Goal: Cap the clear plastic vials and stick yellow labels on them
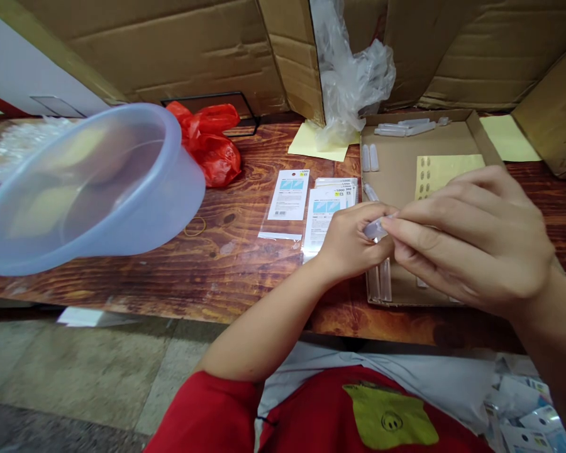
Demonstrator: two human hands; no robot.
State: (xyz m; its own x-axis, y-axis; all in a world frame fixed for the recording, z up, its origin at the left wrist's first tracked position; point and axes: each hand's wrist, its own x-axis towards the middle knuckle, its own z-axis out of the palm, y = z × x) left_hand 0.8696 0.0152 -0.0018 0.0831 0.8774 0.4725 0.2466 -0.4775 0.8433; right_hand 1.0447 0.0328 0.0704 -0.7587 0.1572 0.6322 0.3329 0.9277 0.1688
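Note:
My left hand (351,242) is wrapped round a small clear plastic tube (372,231), its end poking out between thumb and forefinger. At that end my right hand (481,242) has thumb and fingertips pinched together; whatever they hold is too small to make out. Both hands are above a shallow cardboard tray (365,189). In the tray lie several similar tubes (405,129) and a yellow sheet of small oval stickers (446,165), partly hidden by my right hand. Left of the tray are a printed clear packet (285,195) and a stack of such packets (321,214).
A large translucent blue basin (170,201) stands tilted on the left of the wooden table (236,277). Beside it are a red plastic bag (212,145) and a rubber band (195,226). Clear plastic bags (353,75) hang against cardboard boxes (179,50) at the back.

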